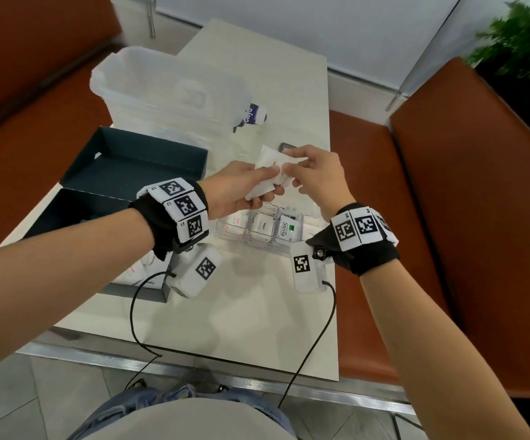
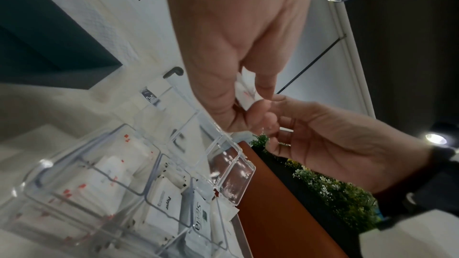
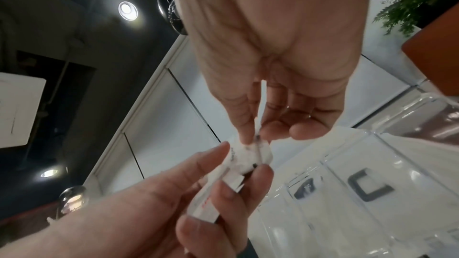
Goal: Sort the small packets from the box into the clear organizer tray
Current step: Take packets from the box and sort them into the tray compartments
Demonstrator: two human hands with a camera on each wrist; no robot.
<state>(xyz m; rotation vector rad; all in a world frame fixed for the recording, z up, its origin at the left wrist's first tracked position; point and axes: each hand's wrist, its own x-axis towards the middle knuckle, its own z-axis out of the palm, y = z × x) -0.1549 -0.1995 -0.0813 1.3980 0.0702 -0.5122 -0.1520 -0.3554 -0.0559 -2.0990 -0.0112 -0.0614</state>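
White paper packets [image 1: 268, 173], a small bunch with faint red print, sit above the clear organizer tray [image 1: 259, 231], held between both hands. The left hand [image 1: 235, 192] curls its fingers and thumb round the lower part of the bunch; the right hand [image 1: 319, 174] pinches the upper edge between thumb and forefinger, its other fingers loosely spread. How many packets are in the bunch cannot be told, since the fingers cover most of them.

Only the near compartments of the tray show in the head view; both hands hide its far part. These compartments hold white packets, one reading "Stevia" [image 1: 287, 230], while the lettering on its neighbours is too small to read. The tray's hinged lid [image 2: 233, 174] stands open in the left wrist view.

To the left lies the dark box [image 1: 124, 173], open, its contents mostly hidden behind the left forearm; a few white packets peek out at its near corner. Beyond it stands a translucent plastic bin [image 1: 162, 87] on the pale table [image 1: 251, 312].
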